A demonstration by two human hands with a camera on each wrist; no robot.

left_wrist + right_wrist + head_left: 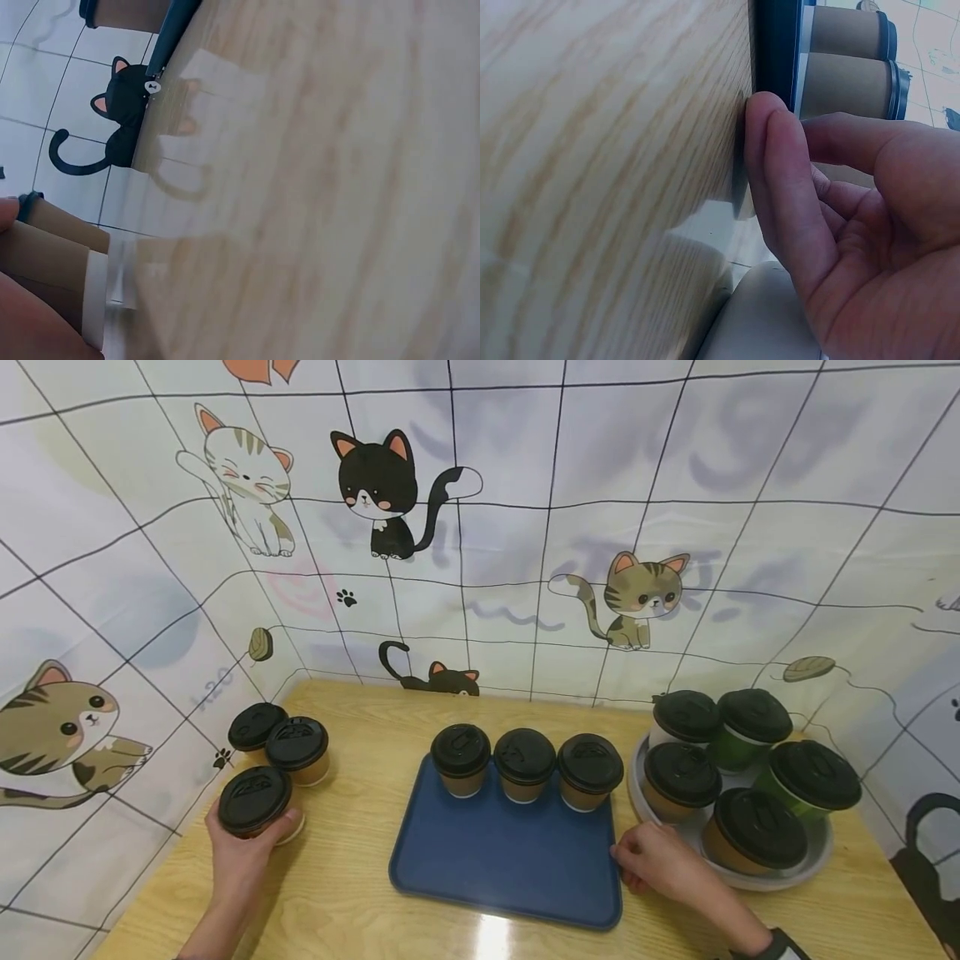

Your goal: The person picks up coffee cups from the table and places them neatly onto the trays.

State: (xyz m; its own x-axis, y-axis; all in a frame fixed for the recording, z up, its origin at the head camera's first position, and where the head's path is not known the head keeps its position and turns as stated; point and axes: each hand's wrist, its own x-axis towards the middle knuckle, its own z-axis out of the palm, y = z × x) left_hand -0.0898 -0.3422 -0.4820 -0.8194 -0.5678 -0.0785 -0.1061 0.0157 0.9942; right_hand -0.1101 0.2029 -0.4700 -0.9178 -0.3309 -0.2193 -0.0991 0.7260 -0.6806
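My left hand [243, 853] grips a brown paper coffee cup [253, 799] with a black lid at the table's left side. In the left wrist view, the brown wall and white base of that held cup [45, 262] show between finger and thumb. Two more lidded cups [297, 750] stand just behind it. My right hand [660, 860] pinches the right rim of a blue tray [495, 860]. In the right wrist view, its fingertips [765, 112] lie at the tray's side, close to the tabletop. Three lidded brown cups [525, 764] stand in a row along the tray's back edge.
Right of the tray stands a round, pale grey tray [817, 860] holding several black-lidded cups, brown, green and white. The wooden table [337, 893] meets a wall cloth [510, 543] printed with cats at the back and sides.
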